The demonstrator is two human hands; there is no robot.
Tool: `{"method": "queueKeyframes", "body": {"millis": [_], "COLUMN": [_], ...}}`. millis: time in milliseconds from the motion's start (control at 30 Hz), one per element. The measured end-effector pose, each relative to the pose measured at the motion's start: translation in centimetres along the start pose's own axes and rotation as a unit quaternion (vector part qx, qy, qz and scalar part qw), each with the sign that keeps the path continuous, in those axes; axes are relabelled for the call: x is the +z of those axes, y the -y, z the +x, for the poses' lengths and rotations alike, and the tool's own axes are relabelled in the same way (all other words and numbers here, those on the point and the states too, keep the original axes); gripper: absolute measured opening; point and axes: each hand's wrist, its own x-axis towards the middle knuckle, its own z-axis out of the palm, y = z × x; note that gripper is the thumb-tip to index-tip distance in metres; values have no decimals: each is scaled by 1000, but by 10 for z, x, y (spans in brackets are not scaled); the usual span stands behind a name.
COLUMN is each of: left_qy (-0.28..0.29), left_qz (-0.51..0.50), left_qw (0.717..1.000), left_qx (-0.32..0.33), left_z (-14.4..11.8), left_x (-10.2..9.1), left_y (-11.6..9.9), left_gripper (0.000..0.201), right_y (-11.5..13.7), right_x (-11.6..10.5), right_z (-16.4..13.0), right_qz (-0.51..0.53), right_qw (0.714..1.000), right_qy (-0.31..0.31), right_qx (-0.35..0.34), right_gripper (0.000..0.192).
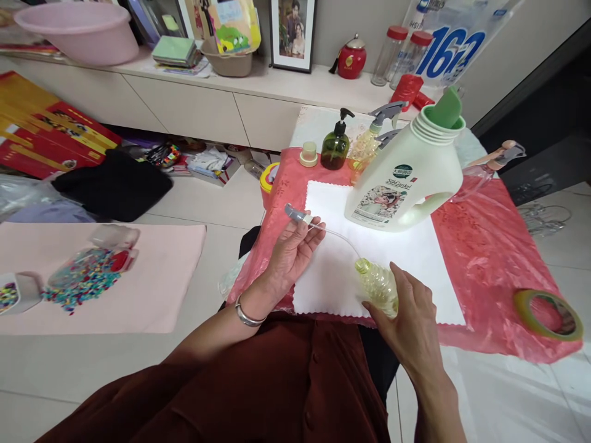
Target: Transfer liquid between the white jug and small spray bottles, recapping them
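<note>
Between its fingertips, my left hand [293, 251] pinches a grey spray head [295, 213]. A thin clear dip tube [340, 234] curves from it toward the right, its far end at the mouth of a yellowish ribbed plastic bottle [377, 285]. My right hand [412, 311] is wrapped round that bottle, which leans with its open neck to the upper left. Whether the tube's tip is inside the neck I cannot tell. Just beyond stands a large pale green detergent jug [410, 172], a green piece [446, 109] in its open mouth. A white scalloped sheet [323, 277] lies beneath.
Red plastic film [480, 246] covers the table. A dark green pump bottle [335, 144], a pale cap [309, 154] and another spray bottle [367, 144] stand at the back. A tape roll [522, 311] lies at right. Colourful small pieces [83, 280] lie on a pink mat at left.
</note>
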Motion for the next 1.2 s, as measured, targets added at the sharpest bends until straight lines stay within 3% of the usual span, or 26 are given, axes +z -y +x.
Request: {"method": "queueKeyframes", "body": {"millis": [333,700,1200], "left_qy": [63,100,116], "left_qz": [93,133,133], "left_qw": [993,984,982], "left_qx": [-22,-69,-76], "left_z": [-12,-19,-22], "left_x": [1,-4,-2], "left_y": [19,37,39], "left_gripper": [47,48,45], "right_y": [13,21,18], "right_x": [4,3,9], "right_z": [-1,-3,-5], "right_qz": [43,123,153], "right_qw": [999,992,987], "right_qy": [-3,4,-40], "right_qx": [-17,-8,-14], "right_gripper": [76,75,74]}}
